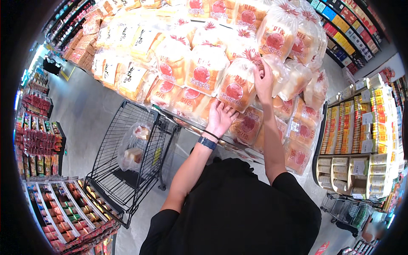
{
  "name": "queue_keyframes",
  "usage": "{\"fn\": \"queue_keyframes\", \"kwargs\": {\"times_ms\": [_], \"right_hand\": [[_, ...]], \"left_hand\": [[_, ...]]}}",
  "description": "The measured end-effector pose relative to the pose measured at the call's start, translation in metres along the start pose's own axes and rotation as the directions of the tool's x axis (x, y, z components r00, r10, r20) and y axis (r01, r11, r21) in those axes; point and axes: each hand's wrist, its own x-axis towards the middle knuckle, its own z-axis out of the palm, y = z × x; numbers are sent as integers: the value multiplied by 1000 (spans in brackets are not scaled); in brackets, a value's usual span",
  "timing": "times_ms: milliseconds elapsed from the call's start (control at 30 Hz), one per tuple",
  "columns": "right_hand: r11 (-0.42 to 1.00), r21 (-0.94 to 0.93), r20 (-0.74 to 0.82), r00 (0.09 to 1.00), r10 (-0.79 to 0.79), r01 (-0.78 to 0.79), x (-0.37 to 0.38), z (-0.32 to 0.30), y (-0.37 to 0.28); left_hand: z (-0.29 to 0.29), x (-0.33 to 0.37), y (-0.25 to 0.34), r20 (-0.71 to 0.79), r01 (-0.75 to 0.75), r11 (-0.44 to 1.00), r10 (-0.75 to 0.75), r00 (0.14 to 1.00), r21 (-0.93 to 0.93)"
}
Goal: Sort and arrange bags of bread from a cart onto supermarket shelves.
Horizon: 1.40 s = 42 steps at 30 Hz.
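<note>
A clear plastic bag of bread [234, 85] with a red round print leans at the front of a heaped bread display. At its gathered top, my right hand [263, 80] is closed with the fingers bent on the plastic. Below the bag's lower edge lies my left hand [222, 118], palm up, fingers apart, the fingertips touching the bottom of the bag. A dark watch [207, 143] and a thin band circle my left wrist. Similar bagged loaves [202, 70] stand close on the left, and more bags [278, 38] rise behind on the right.
A black wire shopping cart [114, 140] stands to my left, with a bag of bread [132, 146] inside. Shelves of packaged goods [63, 208] fill the lower left. To the right is a display of stacked packs and cans [359, 131], with another cart [346, 210] behind it.
</note>
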Motion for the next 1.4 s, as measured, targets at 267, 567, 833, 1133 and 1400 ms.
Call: {"fn": "queue_keyframes", "kwargs": {"times_ms": [267, 567, 833, 1133, 1400], "right_hand": [[906, -348, -99, 951, -293, 242, -81, -11, 11], [941, -336, 20, 998, 56, -46, -153, -45, -24], [947, -262, 171, 975, -142, 184, -164, -14, -30], [961, 112, 598, 755, -269, 253, -206, 69, -31], [926, 293, 872, 330, -361, 239, -252, 198, -83]], "left_hand": [[-20, -7, -10, -25, -3, 998, 4, 1000, 61], [-33, -21, -28, -27, 33, 999, -33, 999, -4], [-55, -74, -26, 73, 34, 993, -25, 997, -114], [-172, -157, 7, -240, -269, 904, 194, 951, -332], [-242, -241, 85, -397, -547, 737, 399, 826, -397]]}}
